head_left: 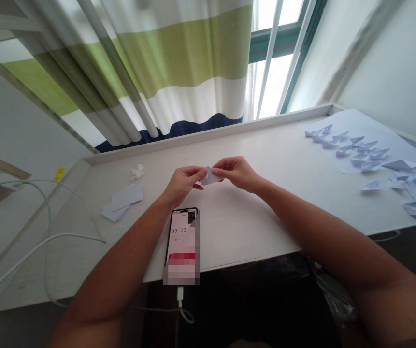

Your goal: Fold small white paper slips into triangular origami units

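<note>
Between my two hands, just above the middle of the white desk, is a small folded piece of white paper (210, 179). My left hand (185, 182) pinches its left side between thumb and fingers. On the other side, my right hand (237, 173) grips it the same way, the thumb near a raised point at the top. The paper's underside and some fingertips are hidden. Several small folded paper boats (369, 146) stand in rows at the right, many on a large white sheet (352, 123). A stack of flat paper pieces (127, 197) lies left of my left hand.
A phone (184, 237) showing a timer lies below my left hand, with a cable plug (180, 295) at its lower end. Crumpled white paper (137, 172) sits near the back left. White cables (73, 236) loop over the left side. A raised rim (200, 137) edges the desk's back.
</note>
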Available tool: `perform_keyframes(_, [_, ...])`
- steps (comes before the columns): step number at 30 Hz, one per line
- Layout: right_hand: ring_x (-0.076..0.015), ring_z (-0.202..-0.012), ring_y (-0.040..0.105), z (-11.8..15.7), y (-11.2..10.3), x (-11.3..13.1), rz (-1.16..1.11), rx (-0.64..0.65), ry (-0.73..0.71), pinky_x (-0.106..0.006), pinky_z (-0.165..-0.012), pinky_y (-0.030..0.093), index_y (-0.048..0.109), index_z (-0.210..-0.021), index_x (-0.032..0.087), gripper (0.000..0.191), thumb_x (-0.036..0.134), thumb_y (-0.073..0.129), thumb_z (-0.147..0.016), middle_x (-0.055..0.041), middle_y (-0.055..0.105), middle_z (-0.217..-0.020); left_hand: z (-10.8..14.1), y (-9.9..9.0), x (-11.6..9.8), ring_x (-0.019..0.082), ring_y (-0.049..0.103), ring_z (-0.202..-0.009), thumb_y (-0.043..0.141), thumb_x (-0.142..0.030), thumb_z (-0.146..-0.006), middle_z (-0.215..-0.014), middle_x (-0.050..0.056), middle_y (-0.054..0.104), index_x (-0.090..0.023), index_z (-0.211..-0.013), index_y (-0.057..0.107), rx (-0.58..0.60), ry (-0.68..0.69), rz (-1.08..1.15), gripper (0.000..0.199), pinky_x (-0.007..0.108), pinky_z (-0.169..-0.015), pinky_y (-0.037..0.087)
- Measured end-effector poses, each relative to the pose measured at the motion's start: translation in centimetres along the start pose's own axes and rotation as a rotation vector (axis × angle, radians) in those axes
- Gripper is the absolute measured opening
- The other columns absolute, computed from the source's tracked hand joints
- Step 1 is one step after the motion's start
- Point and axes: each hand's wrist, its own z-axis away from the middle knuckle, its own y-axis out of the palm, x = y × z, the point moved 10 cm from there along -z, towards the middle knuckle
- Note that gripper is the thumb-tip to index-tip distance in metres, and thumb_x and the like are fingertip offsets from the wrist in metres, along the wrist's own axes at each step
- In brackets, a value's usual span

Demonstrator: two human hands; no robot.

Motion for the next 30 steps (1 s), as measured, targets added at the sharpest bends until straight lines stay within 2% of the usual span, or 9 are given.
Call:
perform_keyframes(6, [-0.0169, -0.072, 0.067, 0.2, 0.3, -0.5, -0.021, -0.004, 0.030, -0.030, -0.063, 0.052, 0.079, -0.079, 0.016, 0.052, 0.063, 0.100, -0.067, -0.0062, 0.077, -0.077, 0.1, -0.4, -1.1, 0.019, 0.073, -0.076, 0.093, -0.060, -0.077, -0.086, 0.009, 0.082, -0.017, -0.092, 0.088, -0.062, 0.141, -0.145, 0.045, 0.027, -0.059, 0.057])
perform_keyframes(14, [-0.0166, -0.072, 0.067, 0.2, 0.2, -0.4, -0.013, 0.007, 0.025, -0.029, -0.062, 0.049, 0.079, -0.079, 0.016, 0.049, 0.059, 0.099, -0.069, -0.0066, 0.078, -0.077, 0.3, -0.4, -1.4, 0.019, 0.075, -0.074, 0.094, -0.060, -0.075, -0.081, 0.008, 0.081, -0.018, -0.086, 0.085, -0.086, 0.135, -0.156, 0.045, 0.026, -0.058, 0.056])
perform_keyframes(20, [-0.0168, -0.077, 0.067, 0.2, 0.7, 0.2, -0.046, 0.053, -0.004, -0.032, -0.073, 0.056, 0.082, -0.085, 0.015, 0.051, 0.065, 0.091, -0.079, -0.0058, 0.078, -0.081, 0.5, -0.4, -2.1, 0.018, 0.074, -0.065, 0.090, -0.063, -0.079, -0.074, 0.006, 0.077, -0.016, -0.083, 0.080, -0.148, 0.186, -0.174, 0.048, 0.027, -0.057, 0.053])
perform_keyframes(30, [-0.0165, -0.076, 0.066, 0.1, 0.7, -0.2, -0.051, 0.069, -0.016, -0.032, -0.070, 0.054, 0.082, -0.089, 0.015, 0.051, 0.066, 0.089, -0.082, -0.0062, 0.078, -0.081, 0.9, 0.8, -2.4, 0.019, 0.073, -0.063, 0.089, -0.064, -0.083, -0.072, 0.008, 0.077, -0.016, -0.083, 0.078, -0.061, 0.206, -0.224, 0.049, 0.030, -0.058, 0.055])
